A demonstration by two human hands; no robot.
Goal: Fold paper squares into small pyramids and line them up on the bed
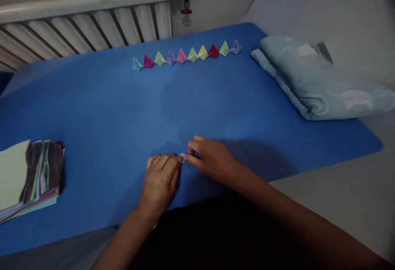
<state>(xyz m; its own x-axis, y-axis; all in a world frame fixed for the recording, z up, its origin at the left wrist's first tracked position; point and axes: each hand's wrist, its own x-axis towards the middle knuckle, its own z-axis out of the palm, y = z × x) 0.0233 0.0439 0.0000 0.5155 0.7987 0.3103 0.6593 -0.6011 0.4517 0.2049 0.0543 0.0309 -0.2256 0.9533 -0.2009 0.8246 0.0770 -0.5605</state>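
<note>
Between my two hands is a small piece of pale purple folded paper (182, 156), mostly covered by the fingers. My left hand (162, 175) pinches its left side, knuckles up. From the right, my right hand (211, 157) grips the other side between thumb and fingertip, with the remaining fingers curled. Both hands are low over the blue surface, close to my body. Farther back, a row of several folded paper pieces (181, 56) in teal, pink, yellow-green, purple, yellow and red stands in a line.
A stack of coloured paper (14, 175) lies at the left on the blue mat (123, 109). At the right is a folded light-green patterned cloth (321, 80). A white radiator (89, 19) and a pipe valve with a red handle (186, 11) line the far wall.
</note>
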